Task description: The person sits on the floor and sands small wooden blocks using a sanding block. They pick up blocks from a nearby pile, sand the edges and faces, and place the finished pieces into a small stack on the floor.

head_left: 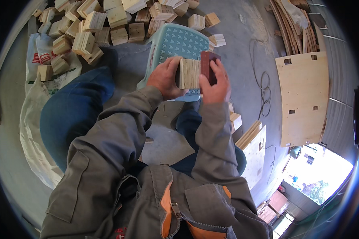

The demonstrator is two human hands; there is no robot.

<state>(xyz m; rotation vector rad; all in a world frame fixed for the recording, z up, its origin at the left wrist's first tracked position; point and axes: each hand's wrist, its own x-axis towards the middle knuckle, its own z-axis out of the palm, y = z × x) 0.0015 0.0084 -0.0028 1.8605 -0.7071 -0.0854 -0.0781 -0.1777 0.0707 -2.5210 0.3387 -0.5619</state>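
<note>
A plywood block with layered edges is held over a teal plastic stool in front of me. My left hand grips the block from its left side, thumb along the near edge. In my right hand is a reddish-brown rectangular block, perhaps a sanding block, its kind not certain. It stands at the plywood block's right side; whether the two touch I cannot tell. The fingers of my right hand wrap round its right side.
Many plywood blocks are heaped at the far left, some on a white sack. A cable lies coiled on the floor to the right. Beyond it are a large plywood panel and wood strips. More boards stand by my right knee.
</note>
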